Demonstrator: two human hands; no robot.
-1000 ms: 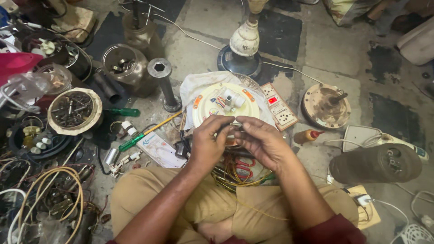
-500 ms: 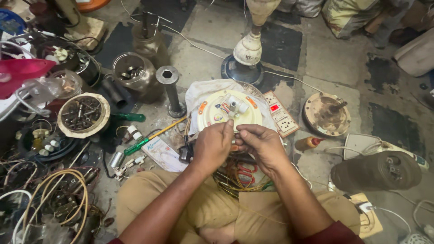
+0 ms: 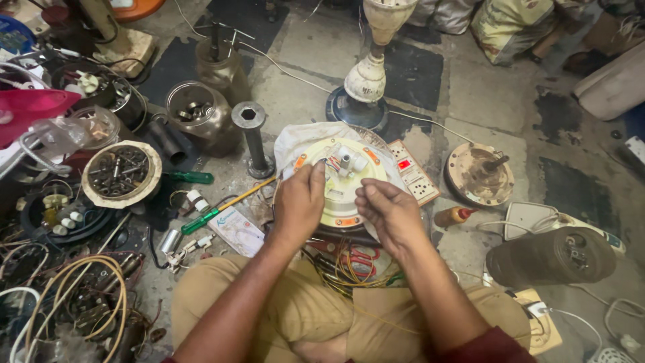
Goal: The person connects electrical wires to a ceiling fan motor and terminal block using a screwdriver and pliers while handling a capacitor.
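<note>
Cream-coloured motor housing (image 3: pixel 342 185) on the floor before the knees.
Left hand (image 3: pixel 299 202) rests curled on its rim; right hand (image 3: pixel 388 212) pinches something too small to identify. Steadying the housing matters.

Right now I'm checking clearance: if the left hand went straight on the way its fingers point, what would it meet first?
Probably the white terminal cluster atop the cream round motor housing; the left hand points up-screen, though depth is unclear.

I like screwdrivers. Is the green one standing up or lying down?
Lying down. The green-handled screwdriver lies flat on the floor, left of the person's left hand, its yellow shaft pointing toward the round cream fan motor.
</note>
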